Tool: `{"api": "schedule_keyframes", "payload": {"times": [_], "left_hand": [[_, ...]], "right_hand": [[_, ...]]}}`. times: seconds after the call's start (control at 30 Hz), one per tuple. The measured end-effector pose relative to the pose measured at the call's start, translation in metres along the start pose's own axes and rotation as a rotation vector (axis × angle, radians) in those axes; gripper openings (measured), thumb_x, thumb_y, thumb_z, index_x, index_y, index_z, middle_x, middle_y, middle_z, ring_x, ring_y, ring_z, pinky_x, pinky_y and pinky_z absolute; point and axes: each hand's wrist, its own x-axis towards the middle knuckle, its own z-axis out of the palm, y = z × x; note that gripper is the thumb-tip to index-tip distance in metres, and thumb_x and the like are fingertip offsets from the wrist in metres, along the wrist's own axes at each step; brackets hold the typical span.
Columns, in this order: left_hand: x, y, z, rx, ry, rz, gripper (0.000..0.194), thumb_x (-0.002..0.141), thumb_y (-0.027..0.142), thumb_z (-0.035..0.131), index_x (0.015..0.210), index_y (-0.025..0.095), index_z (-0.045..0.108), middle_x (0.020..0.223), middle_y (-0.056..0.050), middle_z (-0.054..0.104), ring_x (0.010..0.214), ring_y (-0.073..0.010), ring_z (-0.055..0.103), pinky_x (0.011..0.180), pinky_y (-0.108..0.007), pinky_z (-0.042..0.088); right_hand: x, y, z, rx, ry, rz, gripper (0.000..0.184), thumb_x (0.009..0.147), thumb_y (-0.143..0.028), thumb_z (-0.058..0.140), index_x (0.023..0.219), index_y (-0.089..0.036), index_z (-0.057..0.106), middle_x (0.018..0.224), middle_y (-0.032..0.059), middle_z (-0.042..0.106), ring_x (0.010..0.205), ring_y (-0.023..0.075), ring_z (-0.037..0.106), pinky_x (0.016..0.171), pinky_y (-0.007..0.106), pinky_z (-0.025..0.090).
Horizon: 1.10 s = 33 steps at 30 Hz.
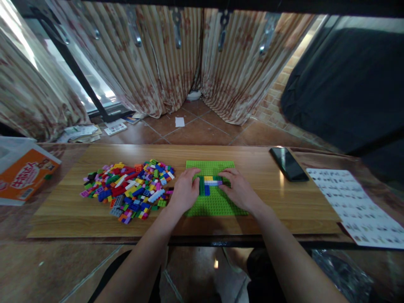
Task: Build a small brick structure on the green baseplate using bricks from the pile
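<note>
A light green baseplate (210, 164) lies on the wooden board. Bricks are joined on its middle: a dark green brick (201, 186) at the left, a yellow brick (208, 179), a white brick (211, 183), a blue brick (207, 190) below them and a small purple brick (220, 183) at the right. My left hand (185, 189) curls in from the left, thumb and fingers closed against the dark green brick. From the right, the thumb and forefinger of my right hand (237, 189) pinch at the purple brick's end; the fingers partly hide it.
A pile of mixed bricks (129, 189) spreads over the left of the wooden board (284, 210). A black phone (288, 164) lies at the right, near a printed sheet (356, 206). An orange and white box (25, 172) stands at the far left.
</note>
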Motion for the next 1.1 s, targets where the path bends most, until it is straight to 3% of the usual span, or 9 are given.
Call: {"api": "schedule_keyframes", "payload": {"times": [1.1], "left_hand": [[0.0026, -0.0023, -0.0035, 0.057, -0.024, -0.004, 0.029, 0.085, 0.012, 0.049, 0.108, 0.016, 0.067, 0.111, -0.011, 0.071, 0.108, -0.026, 0.065, 0.101, -0.044, 0.05]], "right_hand": [[-0.002, 0.0011, -0.0008, -0.078, -0.025, -0.056, 0.032, 0.088, -0.02, 0.056, 0.117, -0.021, 0.068, 0.12, 0.0112, 0.06, 0.116, 0.0277, 0.054, 0.105, 0.046, 0.043]]}}
